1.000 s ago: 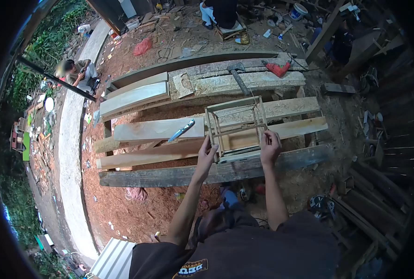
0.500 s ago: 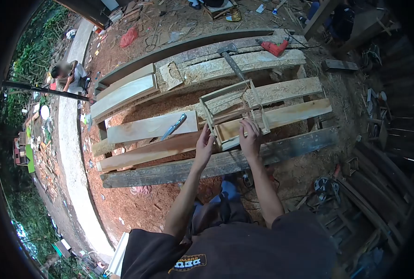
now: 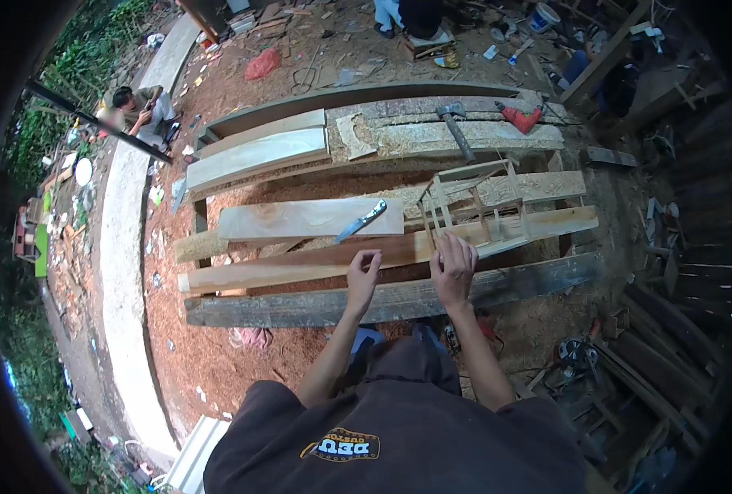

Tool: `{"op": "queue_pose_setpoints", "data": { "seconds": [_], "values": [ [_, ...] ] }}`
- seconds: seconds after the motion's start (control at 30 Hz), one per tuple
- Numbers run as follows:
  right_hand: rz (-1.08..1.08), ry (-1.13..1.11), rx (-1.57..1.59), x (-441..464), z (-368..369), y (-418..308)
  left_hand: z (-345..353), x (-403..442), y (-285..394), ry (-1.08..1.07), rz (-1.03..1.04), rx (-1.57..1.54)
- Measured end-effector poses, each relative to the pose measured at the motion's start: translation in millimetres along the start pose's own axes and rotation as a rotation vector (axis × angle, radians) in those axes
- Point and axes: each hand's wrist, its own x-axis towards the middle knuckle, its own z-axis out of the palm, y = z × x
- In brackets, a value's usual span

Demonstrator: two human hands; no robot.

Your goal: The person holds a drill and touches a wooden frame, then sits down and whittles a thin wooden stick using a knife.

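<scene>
A small open frame of thin wooden strips (image 3: 474,199) rests tilted on the planks, right of centre. My right hand (image 3: 454,267) is at its lower left corner, fingers bent together; whether they pinch a strip is hard to make out. Apart from the frame, my left hand (image 3: 363,276) hovers over the near planks with thumb and forefinger curled together, and anything between them is too small to name. A folding knife with a shiny handle (image 3: 362,221) lies on a pale board (image 3: 300,221) beyond my left hand.
Across the far planks lie a hammer-like tool (image 3: 456,132) and a red power drill (image 3: 520,118). A dark weathered beam (image 3: 316,306) forms the near edge. One person (image 3: 144,111) sits at the upper left; others are at the top. A circular tool (image 3: 577,354) is at right.
The wooden frame now appears farther right and turned. My left hand has come away from it, while my right hand has shifted to its lower left corner.
</scene>
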Motion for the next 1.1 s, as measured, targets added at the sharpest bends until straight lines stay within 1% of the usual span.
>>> {"op": "queue_pose_setpoints", "data": {
  "seconds": [0.03,0.1,0.17,0.23,0.27,0.37,0.43,0.5,0.6,0.63,0.7,0.8,0.83,0.87,0.97,1.03,1.1],
  "values": [
    [0.011,-0.005,-0.030,-7.0,12.7,-7.1,-17.0,1.0,-7.9,0.006,-0.004,0.015],
    [-0.002,-0.009,-0.095,-13.4,40.8,-19.2,-48.9,4.4,-7.3,-0.009,-0.073,-0.032],
    [-0.084,-0.048,-0.013,-4.9,54.5,-47.8,-74.8,20.2,-27.8,0.004,-0.039,0.048],
    [-0.039,-0.163,0.112,-8.6,80.8,-65.4,-96.9,28.5,-28.1,0.003,-0.015,0.080],
    [-0.020,-0.215,0.182,-4.6,99.7,-70.4,-107.7,38.3,-28.0,0.007,0.005,0.102],
    [-0.059,-0.267,0.194,5.0,168.0,-67.2,-128.1,59.5,-52.1,0.026,0.050,0.058],
    [-0.044,-0.338,0.120,13.4,215.3,-59.6,-141.5,69.9,-59.0,0.021,0.026,0.084],
    [-0.044,-0.364,-0.005,18.3,256.8,-52.8,-150.8,76.3,-70.4,0.003,-0.012,0.065],
    [-0.120,-0.401,-0.217,7.9,290.1,-56.1,-161.7,78.7,-82.4,-0.020,-0.068,0.102],
    [-0.090,-0.412,-0.210,8.5,295.4,-58.9,-165.2,80.4,-85.0,-0.034,-0.083,0.118],
    [-0.023,-0.456,-0.191,-1.9,298.0,-62.7,-172.1,74.3,-87.1,-0.041,-0.107,0.082],
    [-0.122,-0.393,-0.271,-12.2,292.6,-57.2,-175.1,75.8,-83.7,-0.043,-0.118,0.063],
    [-0.162,-0.364,-0.312,-10.8,290.0,-51.5,-174.4,80.7,-83.0,-0.048,-0.116,0.066],
    [-0.148,-0.257,-0.219,-12.2,290.0,-49.7,-178.3,79.4,-82.4,-0.058,-0.124,0.074],
    [-0.045,-0.158,0.043,-23.3,246.0,-70.2,-183.9,79.0,-63.4,-0.091,-0.120,0.092],
    [0.141,-0.226,0.111,-42.0,205.8,-95.0,-182.2,76.4,-46.1,-0.121,-0.076,0.049],
    [0.277,-0.183,0.183,-59.6,159.9,-122.0,-178.8,67.8,-32.2,-0.188,-0.083,0.025]
  ]
}}
